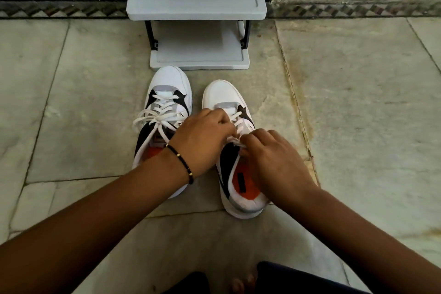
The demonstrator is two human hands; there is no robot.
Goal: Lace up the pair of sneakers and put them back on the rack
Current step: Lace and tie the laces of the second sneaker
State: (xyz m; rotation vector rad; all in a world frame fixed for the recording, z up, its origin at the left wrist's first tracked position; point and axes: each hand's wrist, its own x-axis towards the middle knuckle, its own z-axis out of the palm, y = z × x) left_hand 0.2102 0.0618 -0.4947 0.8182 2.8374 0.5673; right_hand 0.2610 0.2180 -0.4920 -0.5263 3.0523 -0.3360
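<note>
Your left hand point(205, 136) and right hand point(269, 160) are both on the right sneaker point(235, 150), meeting over its laces point(236, 122). Fingers of each hand are curled in and pinched on white lace just behind the tongue area; I can't tell exactly which strand each one has. Left wrist carries a black beaded bracelet point(181, 162).

Places relative to the shoe rack point(198, 9): both sneakers stand on the stone floor point(358, 102) in front of it, toes pointing at it. The left sneaker point(164, 107) has its toe almost touching the rack's bottom shelf, laces tied in a loose bow. The right sneaker sits just beside it, slightly further back from the rack. Both visible rack shelves are grey.
</note>
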